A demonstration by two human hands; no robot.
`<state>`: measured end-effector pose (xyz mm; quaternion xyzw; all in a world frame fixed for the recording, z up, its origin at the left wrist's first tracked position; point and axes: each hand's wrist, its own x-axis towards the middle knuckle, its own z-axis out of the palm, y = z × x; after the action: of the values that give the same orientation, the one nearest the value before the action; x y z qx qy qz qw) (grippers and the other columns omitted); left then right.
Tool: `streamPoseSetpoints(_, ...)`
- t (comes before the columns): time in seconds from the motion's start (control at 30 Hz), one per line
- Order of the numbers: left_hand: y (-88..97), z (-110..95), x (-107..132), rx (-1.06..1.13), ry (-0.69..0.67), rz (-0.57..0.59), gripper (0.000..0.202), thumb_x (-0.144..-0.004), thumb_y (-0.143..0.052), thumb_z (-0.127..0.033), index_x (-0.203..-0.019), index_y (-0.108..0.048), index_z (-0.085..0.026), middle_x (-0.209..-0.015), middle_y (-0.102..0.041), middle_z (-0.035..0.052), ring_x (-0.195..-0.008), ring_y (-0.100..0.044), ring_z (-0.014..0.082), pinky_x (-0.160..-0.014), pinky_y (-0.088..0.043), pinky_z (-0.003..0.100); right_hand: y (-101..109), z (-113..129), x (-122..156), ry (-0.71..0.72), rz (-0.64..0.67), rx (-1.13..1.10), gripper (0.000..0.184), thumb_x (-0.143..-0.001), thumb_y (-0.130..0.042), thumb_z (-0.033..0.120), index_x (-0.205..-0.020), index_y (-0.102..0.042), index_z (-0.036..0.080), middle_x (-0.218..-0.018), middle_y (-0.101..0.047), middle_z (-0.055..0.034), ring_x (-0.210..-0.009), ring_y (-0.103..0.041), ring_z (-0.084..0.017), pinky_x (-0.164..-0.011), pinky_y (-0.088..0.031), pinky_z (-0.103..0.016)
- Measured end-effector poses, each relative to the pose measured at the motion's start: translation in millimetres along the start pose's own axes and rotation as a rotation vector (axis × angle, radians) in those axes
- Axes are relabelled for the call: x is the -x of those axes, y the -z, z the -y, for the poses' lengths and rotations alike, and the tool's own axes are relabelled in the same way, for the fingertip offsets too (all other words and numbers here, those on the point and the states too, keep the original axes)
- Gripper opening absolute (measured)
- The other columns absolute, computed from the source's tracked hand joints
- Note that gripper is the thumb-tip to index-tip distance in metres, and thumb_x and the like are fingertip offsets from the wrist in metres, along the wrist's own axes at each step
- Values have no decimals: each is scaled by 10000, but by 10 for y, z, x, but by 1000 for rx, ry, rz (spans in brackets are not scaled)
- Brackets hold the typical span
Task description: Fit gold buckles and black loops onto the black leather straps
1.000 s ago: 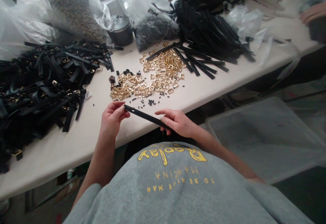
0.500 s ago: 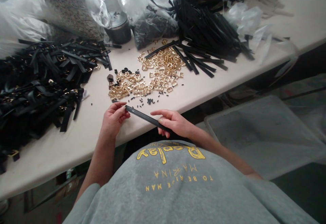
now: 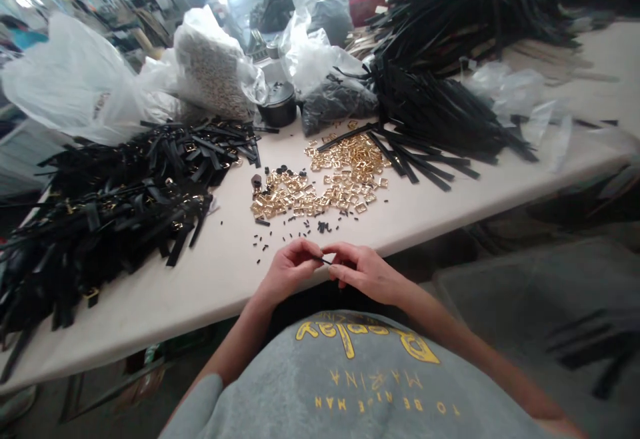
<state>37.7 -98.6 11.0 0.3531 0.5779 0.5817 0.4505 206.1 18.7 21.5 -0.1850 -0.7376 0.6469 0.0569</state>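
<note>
My left hand [image 3: 290, 269] and my right hand [image 3: 365, 271] meet at the near edge of the white table [image 3: 210, 279], fingers pinched together on a thin black strap [image 3: 325, 261]. Only a short bit of the strap shows between the fingertips; the remainder is hidden under my right hand. Just beyond my hands lie small black loops [image 3: 300, 232] and a scatter of gold buckles [image 3: 325, 182].
A heap of black straps with buckles [image 3: 115, 206] fills the table's left side. Plain black straps [image 3: 440, 112] are piled at the back right. Plastic bags [image 3: 75, 86] and a dark round tin [image 3: 279, 107] stand behind. A grey bin [image 3: 540, 319] sits low at the right.
My hands have come together, so the strap that stretched between them now shows only as a short piece. The view has tilted up and shifted, showing more of the room behind.
</note>
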Motion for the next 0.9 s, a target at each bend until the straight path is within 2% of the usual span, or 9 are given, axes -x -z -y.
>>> streamPoseSetpoints(0.13,-31,-12,15,-177,-189,22,7,-783,-658,-178,-788,-658,-184,-821,-625,33,-788,-597,139,-730,-486,267,-40,-24,-40,-29,-84,-98,264,-861,-609,333,-1047,-686,161,-862,-687,-25,-690,-608,-127,-622,-516,-247)
streamPoseSetpoints(0.2,5,-6,23,-293,-261,34,51,-807,-629,-168,-790,-671,-192,-842,-625,44,-813,-597,149,-745,-483,279,-53,-41,-45,-32,-105,-100,239,-841,-629,319,-1006,-702,162,-888,-708,-32,-736,-626,-144,-653,-519,-260)
streamPoseSetpoints(0.33,69,5,44,-403,-309,36,95,-819,-610,-162,-804,-693,-206,-863,-635,56,-830,-606,164,-764,-489,297,-65,-52,-57,29,-166,-16,173,-822,-658,276,-948,-719,174,-902,-734,-34,-840,-658,-180,-792,-515,-301)
streamPoseSetpoints(0.4,88,1,61,-351,-251,47,85,-826,-617,-187,-849,-698,-201,-867,-646,61,-822,-618,167,-755,-498,297,-70,-50,-73,58,-201,46,147,-823,-659,261,-930,-720,181,-890,-735,-34,-841,-662,-187,-803,-511,-309)
streamPoseSetpoints(0.5,109,0,80,-171,-74,84,147,-829,-660,-294,-921,-689,-183,-872,-680,71,-800,-652,175,-753,-520,304,-82,-51,-109,104,-263,164,125,-825,-660,239,-926,-719,195,-887,-732,-36,-836,-664,-192,-790,-508,-311)
streamPoseSetpoints(0.6,112,39,67,-37,47,26,224,-799,-703,-389,-866,-683,-176,-786,-700,62,-742,-667,178,-739,-528,310,-99,-65,-145,157,-301,270,119,-837,-652,234,-935,-716,211,-885,-724,-34,-821,-660,-186,-770,-504,-303)
streamPoseSetpoints(0.73,70,135,33,41,78,-56,246,-738,-763,-404,-790,-677,-180,-737,-705,52,-697,-659,173,-717,-526,308,-125,-85,-170,219,-324,373,108,-842,-638,229,-927,-703,213,-851,-705,-30,-781,-645,-176,-725,-488,-289)
streamPoseSetpoints(0.9,68,123,21,8,66,-20,195,-754,-755,-357,-795,-685,-180,-768,-711,53,-714,-653,164,-728,-524,302,-98,-88,-173,278,-295,432,116,-892,-582,228,-853,-690,212,-749,-653,-17,-711,-608,-152,-656,-447,-262)
